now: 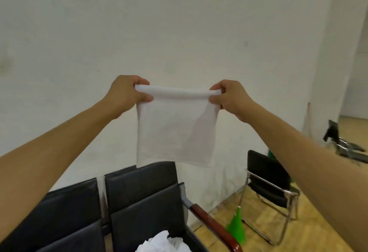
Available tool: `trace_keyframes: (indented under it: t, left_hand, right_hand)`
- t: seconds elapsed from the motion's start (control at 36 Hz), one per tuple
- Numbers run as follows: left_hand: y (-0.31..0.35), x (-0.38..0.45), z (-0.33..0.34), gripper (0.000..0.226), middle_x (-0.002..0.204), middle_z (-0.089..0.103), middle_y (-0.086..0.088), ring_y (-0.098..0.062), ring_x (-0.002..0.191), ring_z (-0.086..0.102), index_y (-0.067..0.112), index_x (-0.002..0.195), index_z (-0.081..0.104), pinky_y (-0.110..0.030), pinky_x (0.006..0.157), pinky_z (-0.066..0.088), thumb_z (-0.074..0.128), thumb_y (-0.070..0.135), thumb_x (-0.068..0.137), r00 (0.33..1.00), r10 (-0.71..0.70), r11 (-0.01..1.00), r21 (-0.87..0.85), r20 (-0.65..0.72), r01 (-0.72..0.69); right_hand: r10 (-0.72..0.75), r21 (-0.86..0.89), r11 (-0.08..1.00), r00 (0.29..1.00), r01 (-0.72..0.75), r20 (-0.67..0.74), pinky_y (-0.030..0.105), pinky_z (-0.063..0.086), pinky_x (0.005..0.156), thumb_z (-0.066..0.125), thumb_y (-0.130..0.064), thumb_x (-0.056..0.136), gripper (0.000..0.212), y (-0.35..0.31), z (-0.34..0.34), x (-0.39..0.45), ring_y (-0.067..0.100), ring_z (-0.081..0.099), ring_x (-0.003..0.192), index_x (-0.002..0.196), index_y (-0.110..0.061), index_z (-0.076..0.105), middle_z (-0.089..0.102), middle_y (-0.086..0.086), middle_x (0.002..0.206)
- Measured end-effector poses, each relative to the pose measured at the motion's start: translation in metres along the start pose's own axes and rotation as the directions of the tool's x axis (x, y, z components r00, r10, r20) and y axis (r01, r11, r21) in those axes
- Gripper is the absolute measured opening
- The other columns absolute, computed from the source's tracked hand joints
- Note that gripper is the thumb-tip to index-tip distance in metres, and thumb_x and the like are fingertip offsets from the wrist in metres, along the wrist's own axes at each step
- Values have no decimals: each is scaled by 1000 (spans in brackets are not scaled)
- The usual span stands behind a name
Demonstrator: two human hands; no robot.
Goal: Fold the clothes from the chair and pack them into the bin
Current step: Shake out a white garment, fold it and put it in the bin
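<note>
A white cloth (pixel 175 128) hangs folded in the air in front of a white wall. My left hand (pixel 126 94) pinches its top left corner and my right hand (pixel 231 98) pinches its top right corner, arms stretched forward. The top edge is pulled taut between them and the lower edge hangs just above the back of a black chair (pixel 143 196). On that chair's seat, at the bottom of the view, lies a crumpled pile of white clothes (pixel 165 243). No bin is in view.
A second black chair (pixel 65 218) stands to the left of the first. A wooden armrest (pixel 215 228) juts out at its right. On the wooden floor at right stand a green cone (pixel 237 230) and another black chair with a chrome frame (pixel 270 184).
</note>
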State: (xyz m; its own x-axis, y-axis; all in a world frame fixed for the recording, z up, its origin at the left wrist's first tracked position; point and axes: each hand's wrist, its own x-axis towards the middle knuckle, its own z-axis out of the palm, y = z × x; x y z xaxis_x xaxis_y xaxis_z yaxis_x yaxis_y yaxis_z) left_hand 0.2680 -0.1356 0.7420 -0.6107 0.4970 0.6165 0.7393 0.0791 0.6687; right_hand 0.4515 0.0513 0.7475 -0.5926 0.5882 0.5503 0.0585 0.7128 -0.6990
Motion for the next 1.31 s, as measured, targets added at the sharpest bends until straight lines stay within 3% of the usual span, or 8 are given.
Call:
trace_keyframes:
  t: [0.33, 0.5, 0.58, 0.81, 0.86, 0.97, 1.17, 1.31]
  left_hand:
    - [52, 10, 158, 25, 95, 58, -4, -18, 87, 52, 10, 99, 68, -26, 67, 38, 75, 14, 76, 953, 197, 980, -31, 231, -195]
    - [80, -13, 236, 19, 92, 58, -6, -19, 86, 51, 9, 95, 67, -26, 67, 37, 74, 12, 77, 875, 282, 959, -131, 394, -250]
    - [98, -29, 277, 20, 92, 59, -6, -18, 85, 51, 8, 95, 68, -24, 63, 37, 75, 13, 76, 820, 337, 941, -190, 462, -280]
    - [149, -98, 386, 18, 89, 56, -2, -14, 83, 48, 7, 95, 66, -22, 66, 33, 72, 15, 80, 665, 450, 893, -299, 596, -336]
    - [158, -118, 417, 15, 89, 56, 0, -12, 79, 47, 9, 93, 66, -20, 57, 32, 72, 15, 80, 624, 458, 889, -306, 633, -342]
    - [178, -157, 484, 16, 88, 63, -6, -18, 76, 57, 6, 88, 70, -25, 62, 42, 76, 17, 77, 552, 476, 877, -322, 685, -356]
    - [187, -237, 587, 12, 85, 60, 2, -15, 78, 54, 22, 81, 59, -26, 61, 38, 71, 20, 80, 406, 381, 919, -289, 831, -269]
    - [168, -307, 669, 18, 80, 56, 7, -12, 75, 53, 26, 78, 53, -25, 58, 38, 69, 19, 83, 341, 275, 953, -208, 899, -221]
  right_hand:
    - [197, -292, 915, 939, -279, -280, 44, 54, 85, 65, -5, 82, 13, 73, -107, -58, 30, 61, 96, 92, -13, 60, 60, 10, 97]
    - [311, -322, 824, 848, -466, -430, 30, 51, 67, 66, -5, 85, 14, 108, -152, -108, 25, 58, 86, 94, -12, 57, 58, 7, 91]
    - [354, -336, 760, 788, -556, -504, 21, 40, 58, 63, -7, 87, 12, 121, -175, -141, 17, 53, 76, 93, -15, 56, 53, 2, 81]
    - [459, -287, 595, 611, -751, -645, 30, 48, 71, 63, -6, 87, 8, 172, -240, -227, 19, 54, 80, 94, -9, 60, 57, 7, 90]
    - [483, -280, 564, 585, -777, -651, 27, 45, 67, 62, -5, 88, 7, 190, -258, -249, 19, 52, 80, 94, -6, 61, 55, 6, 89]
    - [489, -328, 507, 580, -797, -652, 19, 31, 52, 61, -9, 88, 8, 229, -296, -292, 15, 45, 76, 86, -12, 54, 52, 3, 88]
    - [619, -370, 479, 605, -796, -501, 23, 35, 55, 56, -15, 92, 7, 332, -363, -361, 15, 46, 74, 95, -13, 49, 51, 1, 89]
    - [732, -329, 430, 538, -840, -418, 26, 41, 59, 53, -12, 92, 11, 430, -378, -418, 22, 54, 82, 102, -16, 55, 58, 4, 96]
